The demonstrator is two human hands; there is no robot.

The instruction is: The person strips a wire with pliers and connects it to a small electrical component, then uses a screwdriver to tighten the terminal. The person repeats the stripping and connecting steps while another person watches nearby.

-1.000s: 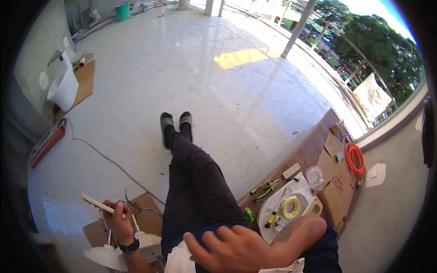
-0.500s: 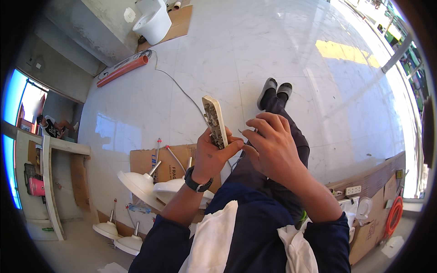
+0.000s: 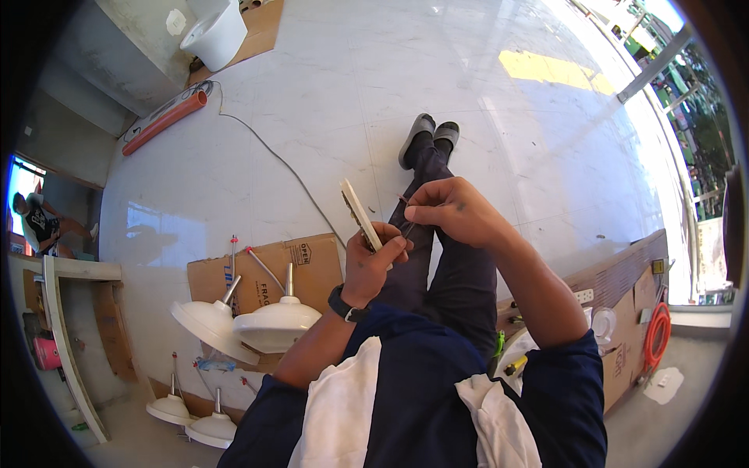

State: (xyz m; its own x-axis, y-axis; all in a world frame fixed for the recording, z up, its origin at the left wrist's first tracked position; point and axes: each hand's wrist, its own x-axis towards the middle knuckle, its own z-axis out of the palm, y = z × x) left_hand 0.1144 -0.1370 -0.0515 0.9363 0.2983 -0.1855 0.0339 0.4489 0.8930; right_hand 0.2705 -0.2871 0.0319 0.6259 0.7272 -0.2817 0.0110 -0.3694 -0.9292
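Note:
My left hand [image 3: 365, 267] is closed around the lower end of a long white plastic strip with metal parts in its open side [image 3: 360, 214], which looks like an opened socket strip. It stands tilted up, nearly edge-on, so its inner side is mostly hidden. Just to the right, my right hand [image 3: 462, 214] is closed in a pinch. A thin dark piece [image 3: 403, 200] sticks out from its fingertips, too small to name. The right hand is apart from the strip. A grey cable [image 3: 285, 162] runs across the floor toward my left hand.
White washbasins [image 3: 277, 327] lie upside down on flattened cardboard [image 3: 308, 261] at left. Farther off are an orange pipe [image 3: 165, 123] and a white toilet [image 3: 214, 37]. Coiled orange hose [image 3: 657, 335] hangs by cardboard at right. Another person [image 3: 47, 222] sits at far left.
The strip has turned more edge-on, hiding its metal parts. My right hand has gone from loosely spread fingers to a pinch and moved slightly up. The whole view has shifted.

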